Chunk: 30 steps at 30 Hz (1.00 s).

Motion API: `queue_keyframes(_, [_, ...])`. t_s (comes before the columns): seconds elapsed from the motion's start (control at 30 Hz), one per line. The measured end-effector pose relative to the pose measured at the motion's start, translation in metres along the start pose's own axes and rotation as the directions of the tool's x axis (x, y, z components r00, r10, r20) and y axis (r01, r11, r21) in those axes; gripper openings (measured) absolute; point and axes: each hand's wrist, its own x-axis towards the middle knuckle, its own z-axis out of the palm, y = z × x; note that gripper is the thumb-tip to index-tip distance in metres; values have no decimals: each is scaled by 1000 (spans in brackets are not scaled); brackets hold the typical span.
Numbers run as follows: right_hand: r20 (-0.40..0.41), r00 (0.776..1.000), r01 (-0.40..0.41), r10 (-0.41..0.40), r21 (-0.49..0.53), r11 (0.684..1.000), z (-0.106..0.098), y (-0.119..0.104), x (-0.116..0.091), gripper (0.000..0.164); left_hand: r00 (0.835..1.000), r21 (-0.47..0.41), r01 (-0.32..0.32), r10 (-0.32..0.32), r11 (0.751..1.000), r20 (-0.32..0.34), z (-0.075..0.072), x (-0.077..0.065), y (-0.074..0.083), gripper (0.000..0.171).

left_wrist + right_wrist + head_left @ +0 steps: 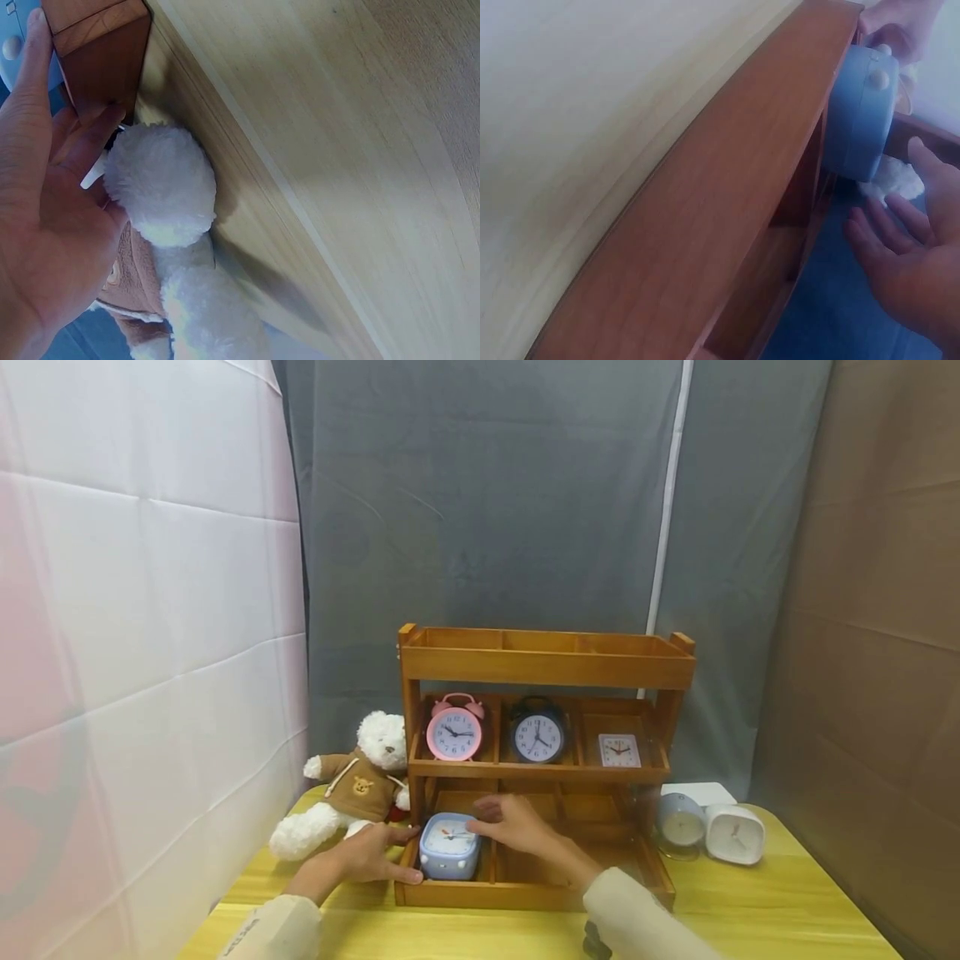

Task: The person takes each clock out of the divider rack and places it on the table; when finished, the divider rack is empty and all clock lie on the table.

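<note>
A light blue alarm clock (449, 852) with a white face stands in the left compartment of the bottom tier of a wooden shelf (547, 668). My left hand (367, 862) is at that tier's left front corner. In the left wrist view its thumb lies along the corner beside the clock (10, 49), and the other fingers touch the wood's outer side. My right hand (520, 825) hovers just right of the clock with its fingers spread. From the right wrist, a gap shows between these fingers (881, 236) and the clock (859, 112).
The middle tier holds a pink alarm clock (454, 732), a black one (537, 737) and a small white square one (619, 750). A plush bear (360, 789) sits left of the shelf. On the yellow table (795, 902), a grey-blue clock (681, 820) and a white clock (735, 834) stand at right.
</note>
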Motion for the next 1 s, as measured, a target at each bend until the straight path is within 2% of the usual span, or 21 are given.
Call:
queue_keyframes(0.2, [75,995,-54,58,-53,997,12,-3,4,54,1000,5,-1,1,1000,-1,0,-1,2,86])
queue_keyframes(0.33, [136,987,-77,84,-59,995,16,-8,2,50,1000,-4,-9,9,1000,1,0,-2,4,85])
queue_keyframes(0.53, [179,983,-29,34,-27,999,15,-12,-2,52,1000,44,-20,20,999,-15,1,-1,1,85])
queue_keyframes(0.73, [186,982,-14,17,-22,1000,15,-9,-5,61,1000,21,-25,25,999,-16,1,-2,0,84])
queue_keyframes(0.83, [154,988,15,-13,-11,1000,16,-8,-6,65,1000,7,-23,23,1000,-13,1,-3,1,84])
queue_keyframes(1.0, [85,992,85,-92,80,993,17,-11,-9,63,1000,14,-24,24,1000,-18,0,-2,2,84])
